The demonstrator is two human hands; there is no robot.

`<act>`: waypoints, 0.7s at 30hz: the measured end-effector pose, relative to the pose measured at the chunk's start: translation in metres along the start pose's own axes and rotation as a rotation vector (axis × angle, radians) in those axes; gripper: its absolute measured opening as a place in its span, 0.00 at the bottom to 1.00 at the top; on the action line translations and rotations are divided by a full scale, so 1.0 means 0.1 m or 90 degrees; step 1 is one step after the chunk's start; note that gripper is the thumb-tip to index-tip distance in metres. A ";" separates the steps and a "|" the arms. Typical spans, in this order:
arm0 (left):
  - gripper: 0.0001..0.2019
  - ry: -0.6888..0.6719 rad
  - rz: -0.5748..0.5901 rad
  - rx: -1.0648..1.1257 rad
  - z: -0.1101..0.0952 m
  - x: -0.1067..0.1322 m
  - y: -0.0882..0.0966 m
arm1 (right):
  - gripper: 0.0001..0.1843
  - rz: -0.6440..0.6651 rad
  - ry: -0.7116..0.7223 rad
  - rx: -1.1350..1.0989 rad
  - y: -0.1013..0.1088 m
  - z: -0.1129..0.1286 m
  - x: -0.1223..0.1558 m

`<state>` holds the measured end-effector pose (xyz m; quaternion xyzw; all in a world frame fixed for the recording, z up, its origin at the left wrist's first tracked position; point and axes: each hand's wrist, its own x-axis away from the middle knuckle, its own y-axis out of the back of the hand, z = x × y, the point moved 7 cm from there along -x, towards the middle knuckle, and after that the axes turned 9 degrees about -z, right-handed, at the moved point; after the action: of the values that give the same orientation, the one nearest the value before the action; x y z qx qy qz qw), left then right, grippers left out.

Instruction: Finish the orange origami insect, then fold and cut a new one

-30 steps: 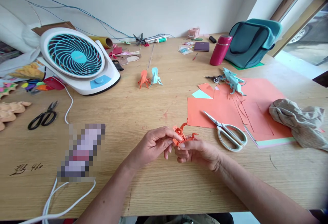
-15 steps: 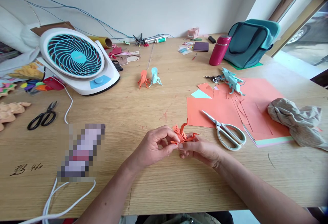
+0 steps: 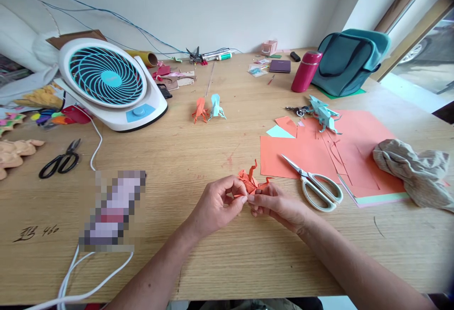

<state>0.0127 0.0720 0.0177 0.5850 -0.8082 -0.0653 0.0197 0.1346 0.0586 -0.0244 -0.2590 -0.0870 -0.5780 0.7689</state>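
Observation:
An orange origami figure (image 3: 250, 182) with thin bent legs is held between my two hands above the table's near part. My left hand (image 3: 222, 202) pinches its near left edge between thumb and fingertips. From the other side my right hand (image 3: 278, 204) grips it, thumb on top and fingers curled beneath. The fingertips of both hands nearly meet and hide the figure's lower part. White-handled scissors (image 3: 319, 189) lie to the right of my right hand, blades over an orange paper sheet (image 3: 283, 154).
Two folded figures, one orange (image 3: 200, 110) and one pale blue (image 3: 216, 107), stand mid-table. Another blue figure (image 3: 323, 114) rests on the paper beside keys (image 3: 300, 110). A fan (image 3: 113, 81), black scissors (image 3: 61, 159), pink bottle (image 3: 307, 71), teal bag (image 3: 349, 62) and cloth (image 3: 411, 168) surround the work area.
The left fingertips have closed in further on the figure's near edge, where a small flap stuck out before. The figure has tilted slightly. The whole view has shifted a little.

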 end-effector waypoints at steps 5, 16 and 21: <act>0.04 0.050 -0.090 0.112 0.01 -0.05 0.09 | 0.24 -0.156 0.155 0.041 0.18 0.15 -0.01; 0.08 0.113 -0.104 0.244 0.11 0.02 -0.01 | 0.11 -0.232 0.744 0.493 -0.13 0.48 0.45; 0.08 0.075 -0.079 0.224 0.02 0.01 -0.02 | 0.12 -0.243 0.779 0.482 -0.10 0.52 0.47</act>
<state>0.0137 0.0703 0.0155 0.6309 -0.7670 0.1100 -0.0397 0.1491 0.0427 0.0431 0.4113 0.1199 -0.6729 0.6031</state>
